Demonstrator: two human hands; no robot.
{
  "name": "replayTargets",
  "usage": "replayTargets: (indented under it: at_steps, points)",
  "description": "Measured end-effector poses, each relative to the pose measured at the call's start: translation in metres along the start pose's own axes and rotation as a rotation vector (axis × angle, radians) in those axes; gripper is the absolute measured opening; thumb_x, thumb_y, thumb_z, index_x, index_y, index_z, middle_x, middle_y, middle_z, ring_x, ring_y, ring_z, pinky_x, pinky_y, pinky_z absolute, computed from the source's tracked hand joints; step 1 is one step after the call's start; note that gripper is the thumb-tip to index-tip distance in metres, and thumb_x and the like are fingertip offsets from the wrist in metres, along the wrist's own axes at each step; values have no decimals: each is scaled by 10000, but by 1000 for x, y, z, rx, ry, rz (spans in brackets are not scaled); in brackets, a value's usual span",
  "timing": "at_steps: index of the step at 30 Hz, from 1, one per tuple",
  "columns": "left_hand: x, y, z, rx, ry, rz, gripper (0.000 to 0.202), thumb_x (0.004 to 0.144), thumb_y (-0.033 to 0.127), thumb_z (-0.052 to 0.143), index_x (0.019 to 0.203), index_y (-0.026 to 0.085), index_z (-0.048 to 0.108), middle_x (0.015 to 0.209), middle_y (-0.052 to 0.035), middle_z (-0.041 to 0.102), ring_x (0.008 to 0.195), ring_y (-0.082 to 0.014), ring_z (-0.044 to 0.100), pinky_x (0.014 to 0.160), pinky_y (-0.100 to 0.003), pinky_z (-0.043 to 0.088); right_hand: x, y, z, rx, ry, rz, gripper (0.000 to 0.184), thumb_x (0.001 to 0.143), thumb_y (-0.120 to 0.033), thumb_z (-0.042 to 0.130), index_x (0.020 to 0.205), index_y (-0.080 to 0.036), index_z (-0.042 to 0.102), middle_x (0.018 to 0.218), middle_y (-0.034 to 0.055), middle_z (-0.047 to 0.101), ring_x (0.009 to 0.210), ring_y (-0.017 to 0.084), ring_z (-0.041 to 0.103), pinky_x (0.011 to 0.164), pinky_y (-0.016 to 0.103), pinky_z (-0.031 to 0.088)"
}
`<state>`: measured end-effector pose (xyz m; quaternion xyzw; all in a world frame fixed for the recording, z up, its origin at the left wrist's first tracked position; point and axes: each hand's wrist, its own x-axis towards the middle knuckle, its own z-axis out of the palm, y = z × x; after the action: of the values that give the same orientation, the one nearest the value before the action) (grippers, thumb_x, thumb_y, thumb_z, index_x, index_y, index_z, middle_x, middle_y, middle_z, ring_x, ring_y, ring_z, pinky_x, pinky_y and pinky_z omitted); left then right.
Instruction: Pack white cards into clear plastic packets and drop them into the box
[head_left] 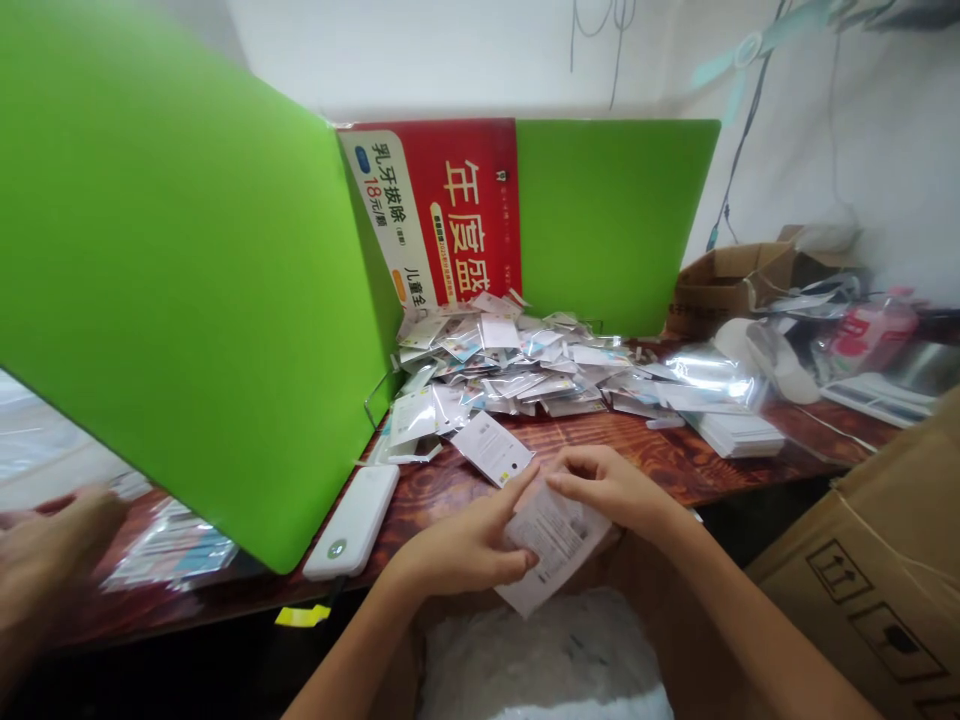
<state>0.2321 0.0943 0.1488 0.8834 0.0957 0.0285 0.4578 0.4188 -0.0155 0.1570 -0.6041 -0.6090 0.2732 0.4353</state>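
small packet [556,548], white with printed text, held over the near edge of the wooden table [660,455], tilted. left hand [465,548] grips its left edge, forefinger stretched across the top. right hand [609,488] pinches its upper right corner, fingers curled.

just beyond the hands, a loose card [493,447] lies flat on the table. behind it, a heap of packets [517,365] against the red poster [450,210]. green divider [172,300] stands to the left, a white power bank [352,520] at its foot. stack of white cards [739,432] to the right. cardboard box [870,590] at the right. far left, another person's hand [45,550], blurred.
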Motion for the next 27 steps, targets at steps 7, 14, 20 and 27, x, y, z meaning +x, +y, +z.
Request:
replayTargets:
  at_steps: [7, 14, 20, 27]
  points:
    - [16, -10, -11, -355, 482, -131, 529, 798, 513, 543, 1191, 159, 559, 950, -98, 687, 738, -191, 657, 602, -272, 499, -20, -23, -7, -129, -33, -11, 245, 796, -227, 551, 561, -167, 516, 554, -36, 449, 548, 99, 410, 513, 225, 293]
    - [26, -40, -26, -496, 889, -443, 312, 729, 442, 587, 890, 175, 567, 960, -100, 672, 878, -234, 642, 614, -272, 468, -44, -51, -24, 429, 749, -578, 589, 787, -647, 584, 1319, -450, 423, 1316, 22, 547, 960, 228, 652, 835, 413, 530]
    - [33, -51, -17, -615, 720, -509, 340, 711, 441, 645, 934, 192, 589, 1045, -90, 670, 871, -209, 636, 694, -276, 497, -27, -37, 9, 220, 245, -145, 634, 832, -451, 646, 1401, -293, 414, 1395, 86, 503, 1208, 243, 541, 1025, 436, 435]
    - [47, -56, -10, -727, 662, -522, 266, 741, 287, 575, 962, 144, 604, 975, -124, 698, 761, -186, 650, 615, -261, 502, -12, -22, 24, 20, 146, -42, 459, 828, -364, 624, 1253, -198, 570, 1255, 94, 607, 1117, 228, 589, 977, 391, 462]
